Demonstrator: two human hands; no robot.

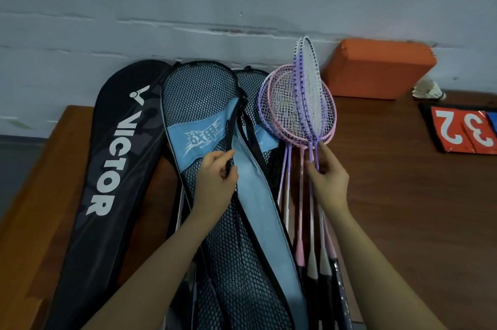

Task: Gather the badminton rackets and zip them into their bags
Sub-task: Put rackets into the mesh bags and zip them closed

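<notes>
A blue mesh racket bag [204, 103] lies lengthwise on the wooden table [403, 195], its zipper open along the right side. My left hand [217, 176] pinches the bag's black zipper edge and lifts the flap. A second blue mesh bag [252, 84] lies partly under it. Right of the bags lie several pink and purple rackets [298, 114] in a bunch. My right hand [328, 173] grips two purple racket shafts [313, 153], and their heads tilt up off the pile.
A black Victor racket bag [107, 154] lies at the left, overhanging the table's left edge. An orange foam block [376, 66] leans on the wall behind. A shuttlecock [427, 90] and a red score flip-board [462, 127] sit at the far right.
</notes>
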